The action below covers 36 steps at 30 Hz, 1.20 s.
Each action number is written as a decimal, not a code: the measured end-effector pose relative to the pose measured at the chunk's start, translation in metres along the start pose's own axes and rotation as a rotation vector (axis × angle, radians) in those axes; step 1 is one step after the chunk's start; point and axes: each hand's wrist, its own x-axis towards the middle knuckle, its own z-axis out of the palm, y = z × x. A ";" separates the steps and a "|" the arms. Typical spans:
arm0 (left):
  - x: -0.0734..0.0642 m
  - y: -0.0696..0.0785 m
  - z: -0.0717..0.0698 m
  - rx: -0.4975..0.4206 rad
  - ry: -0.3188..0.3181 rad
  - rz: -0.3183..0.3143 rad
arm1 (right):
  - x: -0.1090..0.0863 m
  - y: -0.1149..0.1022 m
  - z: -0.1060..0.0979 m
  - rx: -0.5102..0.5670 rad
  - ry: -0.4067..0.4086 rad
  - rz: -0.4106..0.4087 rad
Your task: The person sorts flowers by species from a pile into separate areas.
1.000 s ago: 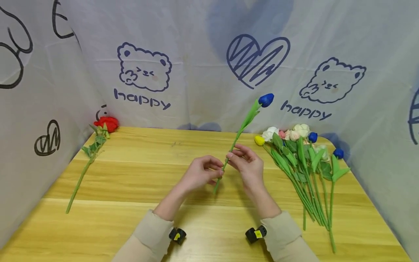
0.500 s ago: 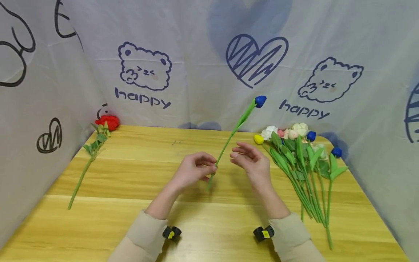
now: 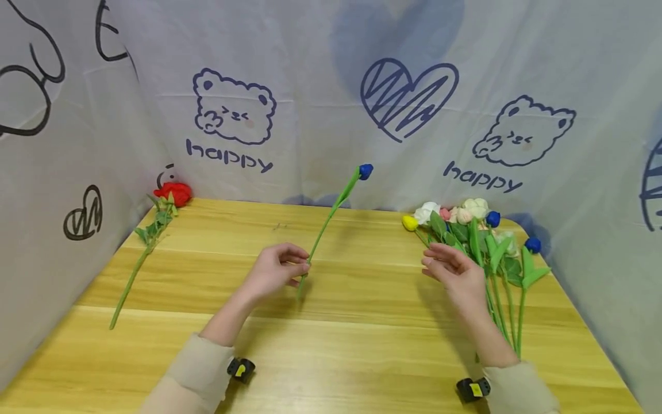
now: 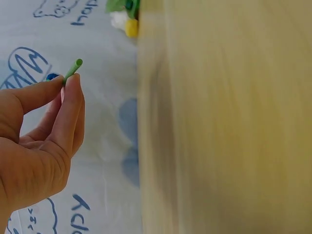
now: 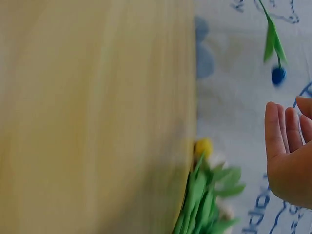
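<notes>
My left hand (image 3: 276, 269) pinches the lower stem of a blue tulip (image 3: 331, 215) between thumb and fingers. The tulip leans up to the right, its bud (image 3: 365, 171) in front of the backdrop. In the left wrist view the cut end of the stem (image 4: 74, 68) sticks out past the fingertips. My right hand (image 3: 457, 279) holds nothing, its fingers loosely bent, and it overlaps the left side of the flower pile (image 3: 496, 253) in the head view. The right wrist view shows that hand (image 5: 292, 146) apart from the tulip.
A red rose (image 3: 174, 194) lies at the left of the wooden table (image 3: 336, 356), its stem pointing toward me. The pile on the right holds white, pink, yellow and blue flowers. A white printed cloth (image 3: 320, 103) stands behind the table and along its sides.
The right hand has let go of the tulip's stem and moved right toward the flower pile. The left hand has carried the tulip to the left.
</notes>
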 end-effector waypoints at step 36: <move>0.004 -0.029 -0.032 0.096 -0.061 -0.273 | 0.000 0.019 -0.127 -0.762 -0.219 0.146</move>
